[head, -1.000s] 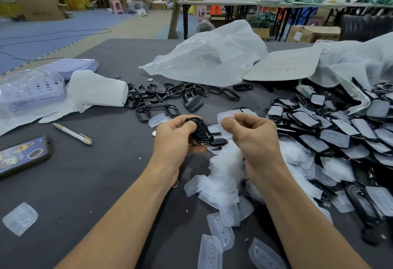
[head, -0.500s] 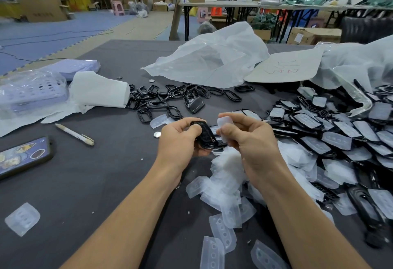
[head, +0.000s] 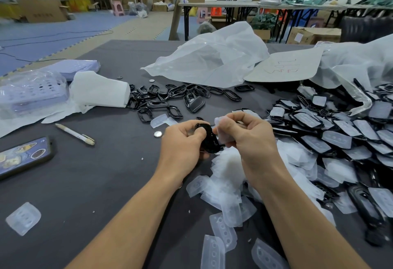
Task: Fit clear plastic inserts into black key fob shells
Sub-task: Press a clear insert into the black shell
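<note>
My left hand (head: 182, 143) grips a black key fob shell (head: 209, 140) above the dark table (head: 102, 183). My right hand (head: 247, 139) pinches a clear plastic insert (head: 222, 129) and holds it against the right side of the shell. Loose clear inserts (head: 223, 194) lie heaped under and in front of my hands. A big pile of black shells with inserts in them (head: 331, 139) fills the right side. Bare black shell frames (head: 168, 100) lie scattered beyond my hands.
A phone (head: 23, 158) and a pen (head: 74, 134) lie at the left, a coin cell (head: 157, 134) near my left hand. White tissue (head: 100, 92) and a lilac tray in plastic (head: 32, 94) sit far left. Plastic bags (head: 212, 60) and a cardboard sheet (head: 285, 66) lie behind.
My right hand brought the clear insert from apart up against the shell. My left hand tilted the shell toward it. Both hands stayed over the insert heap.
</note>
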Motion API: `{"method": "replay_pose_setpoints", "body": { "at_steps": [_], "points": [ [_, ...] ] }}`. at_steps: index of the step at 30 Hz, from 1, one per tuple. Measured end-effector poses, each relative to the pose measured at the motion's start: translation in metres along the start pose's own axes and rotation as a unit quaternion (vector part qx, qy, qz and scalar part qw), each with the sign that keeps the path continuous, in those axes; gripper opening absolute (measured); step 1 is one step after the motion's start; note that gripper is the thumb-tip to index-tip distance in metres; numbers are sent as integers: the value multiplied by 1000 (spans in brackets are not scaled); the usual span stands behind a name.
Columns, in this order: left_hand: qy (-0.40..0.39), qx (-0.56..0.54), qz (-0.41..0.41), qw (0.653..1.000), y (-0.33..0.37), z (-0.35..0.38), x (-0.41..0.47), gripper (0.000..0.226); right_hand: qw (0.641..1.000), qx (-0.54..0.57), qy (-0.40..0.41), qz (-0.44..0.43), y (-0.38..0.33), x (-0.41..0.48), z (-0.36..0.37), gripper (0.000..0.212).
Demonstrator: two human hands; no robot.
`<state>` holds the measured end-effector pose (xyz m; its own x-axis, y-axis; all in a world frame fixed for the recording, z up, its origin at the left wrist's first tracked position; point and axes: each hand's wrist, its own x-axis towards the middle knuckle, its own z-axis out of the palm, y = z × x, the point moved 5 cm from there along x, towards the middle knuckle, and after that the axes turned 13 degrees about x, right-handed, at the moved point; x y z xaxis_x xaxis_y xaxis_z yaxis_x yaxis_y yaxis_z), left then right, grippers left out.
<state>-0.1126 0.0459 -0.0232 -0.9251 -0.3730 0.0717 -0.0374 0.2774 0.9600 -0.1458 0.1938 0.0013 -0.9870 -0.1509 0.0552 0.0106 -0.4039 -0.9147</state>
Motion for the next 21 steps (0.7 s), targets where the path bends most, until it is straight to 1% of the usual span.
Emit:
{"method": "replay_pose_setpoints", "body": {
  "at_steps": [1,4,8,12,15,21],
  "points": [
    [-9,-9,-2,1000,0,0,-1,27,1000,-23,5,-11,1,-1,1,13],
    [-42,-60,-17,997,2,3,-3,20,993,-108,12,-44,5,-5,3,9],
    [-60,-119,-59,989,0,8,-1,19,983,-165,16,-76,4,-9,3,6],
    [-115,-188,-85,972,-1,10,1,24,963,-222,51,-143,-3,-9,1,14],
    [-143,-192,-77,968,0,11,1,28,944,-266,69,-183,-6,-12,1,16],
    [-154,-165,-53,973,2,8,1,40,931,-292,80,-205,-8,-10,-1,19]
  ]
}}
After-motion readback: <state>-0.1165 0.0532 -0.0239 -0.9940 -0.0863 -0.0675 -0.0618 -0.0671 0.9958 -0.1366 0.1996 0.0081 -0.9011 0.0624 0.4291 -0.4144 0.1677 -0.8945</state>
